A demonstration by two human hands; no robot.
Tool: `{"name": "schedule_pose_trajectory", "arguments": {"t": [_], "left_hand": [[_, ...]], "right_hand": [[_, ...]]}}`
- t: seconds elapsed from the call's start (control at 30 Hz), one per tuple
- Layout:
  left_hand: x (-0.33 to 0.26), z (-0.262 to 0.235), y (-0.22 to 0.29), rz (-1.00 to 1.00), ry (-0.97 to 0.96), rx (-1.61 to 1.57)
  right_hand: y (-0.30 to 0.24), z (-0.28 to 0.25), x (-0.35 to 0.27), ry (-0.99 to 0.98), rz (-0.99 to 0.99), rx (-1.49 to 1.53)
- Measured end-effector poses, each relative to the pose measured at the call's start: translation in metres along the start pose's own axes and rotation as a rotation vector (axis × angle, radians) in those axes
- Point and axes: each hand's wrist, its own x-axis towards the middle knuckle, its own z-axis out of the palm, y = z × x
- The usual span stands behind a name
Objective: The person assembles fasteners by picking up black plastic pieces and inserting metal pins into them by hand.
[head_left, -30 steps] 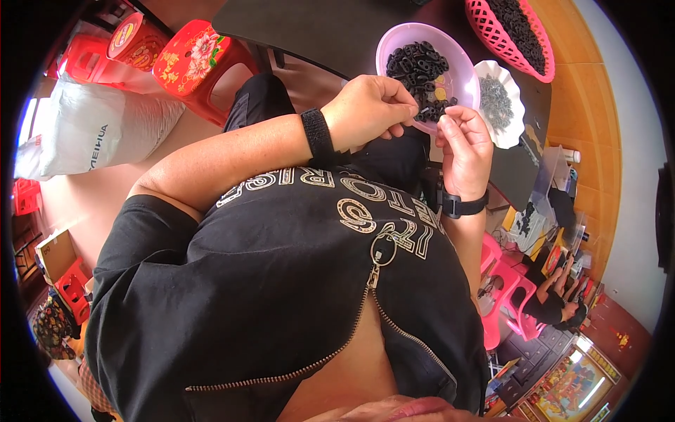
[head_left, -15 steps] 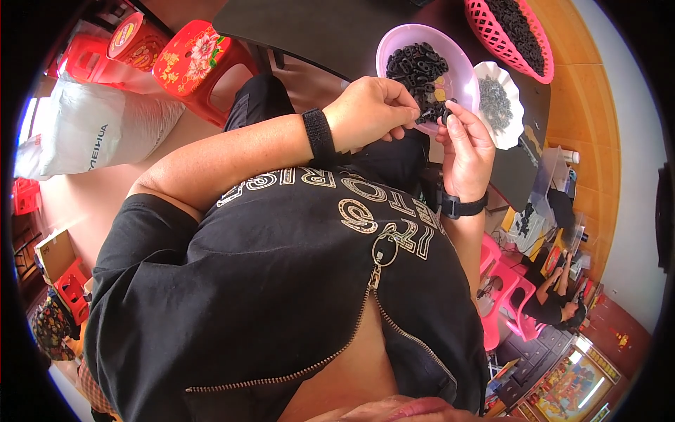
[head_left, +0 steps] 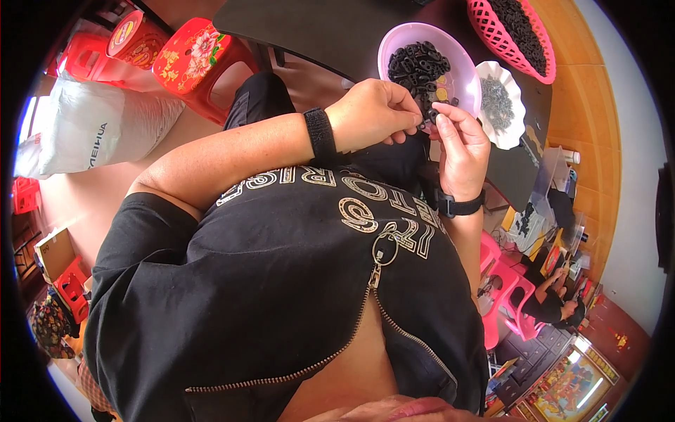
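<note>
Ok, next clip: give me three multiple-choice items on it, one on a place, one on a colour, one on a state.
1. Where does the pile of black parts lie?
A. in the round bowl
B. on the red stool
C. in the white sack

2. What colour is that bowl?
A. green
B. light purple
C. yellow

3. What are the hands doing?
A. resting flat
B. both pinching a small black piece
C. lifting the bowl

Key: 1 A, the parts fill the bowl; 2 B, its rim is pale purple; 3 B, left hand and right hand meet, fingers on the piece.
</note>
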Motion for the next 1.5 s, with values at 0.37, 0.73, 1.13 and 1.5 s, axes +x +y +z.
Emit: {"name": "schedule_pose_trajectory", "arguments": {"t": [0.37,0.73,1.13,1.5], "left_hand": [[-0.0029,0.0007,0.0032,-0.023,0.022,-0.022],[-0.0013,0.0017,0.0007,0.015,0.05,-0.048],[-0.0022,0.001,0.0013,0.011,0.062,-0.074],[-0.003,0.0005,0.0023,0.0,0.047,-0.072]], "right_hand": [[0.0002,0.0024,0.0016,-0.018,-0.047,-0.061],[0.0011,0.0069,0.0013,0.036,-0.022,-0.019],[0.0015,0.0076,0.002,0.043,-0.008,-0.014],[-0.0019,0.0084,0.0018,0.02,-0.036,-0.035]]}}
